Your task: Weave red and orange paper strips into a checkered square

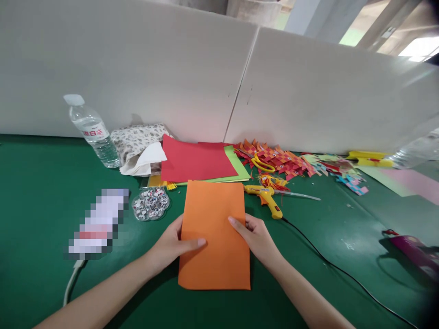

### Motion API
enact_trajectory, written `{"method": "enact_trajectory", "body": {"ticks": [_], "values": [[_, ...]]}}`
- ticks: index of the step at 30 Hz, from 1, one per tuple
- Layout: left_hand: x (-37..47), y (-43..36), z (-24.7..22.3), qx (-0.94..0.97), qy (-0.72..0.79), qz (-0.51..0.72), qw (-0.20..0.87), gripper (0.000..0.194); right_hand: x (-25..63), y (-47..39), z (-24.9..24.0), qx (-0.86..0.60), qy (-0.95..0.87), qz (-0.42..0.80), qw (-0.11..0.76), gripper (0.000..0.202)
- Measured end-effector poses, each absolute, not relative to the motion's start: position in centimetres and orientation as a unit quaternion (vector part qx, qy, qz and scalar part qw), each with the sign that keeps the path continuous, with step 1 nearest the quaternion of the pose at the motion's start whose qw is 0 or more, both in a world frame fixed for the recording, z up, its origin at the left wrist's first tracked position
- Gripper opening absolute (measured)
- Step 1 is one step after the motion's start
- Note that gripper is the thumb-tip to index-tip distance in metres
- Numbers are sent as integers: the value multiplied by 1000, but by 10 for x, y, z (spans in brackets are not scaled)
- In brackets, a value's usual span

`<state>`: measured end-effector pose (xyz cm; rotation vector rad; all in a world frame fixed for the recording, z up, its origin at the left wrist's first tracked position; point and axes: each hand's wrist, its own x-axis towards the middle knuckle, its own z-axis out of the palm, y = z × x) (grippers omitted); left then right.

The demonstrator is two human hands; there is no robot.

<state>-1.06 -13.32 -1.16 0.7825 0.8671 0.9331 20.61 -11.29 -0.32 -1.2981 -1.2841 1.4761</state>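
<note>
Holds orange paper at the near middle of the green surface, in front of red paper. Grips both side edges with left hand and right hand, fingers partly closed, thumbs on top. Appears plain, matte, rectangular, slightly cut in at the near left corner.

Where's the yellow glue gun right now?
Head view, right of centre: the glue gun lies just right of the orange paper, below the yellow scissors.
</note>
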Motion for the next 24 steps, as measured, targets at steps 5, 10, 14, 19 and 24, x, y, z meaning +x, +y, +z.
{"method": "enact_trajectory", "body": {"ticks": [5,10,14,19,24], "values": [[-9,-134,-12,368,390,444,718,64,205,-114,-1,-517,-535,548,381,30],[-5,-133,-13,369,374,468,710,70,204,-116,-1,-507,-544,540,395,37],[-6,-132,-14,379,345,467,720,76,201,-118,-1,-515,-517,536,425,43],[-8,-131,-18,367,327,475,730,70,202,-122,-6,-486,-528,501,484,40],[-6,-132,-18,373,350,475,716,69,206,-133,-7,-406,-644,425,490,29]]}}
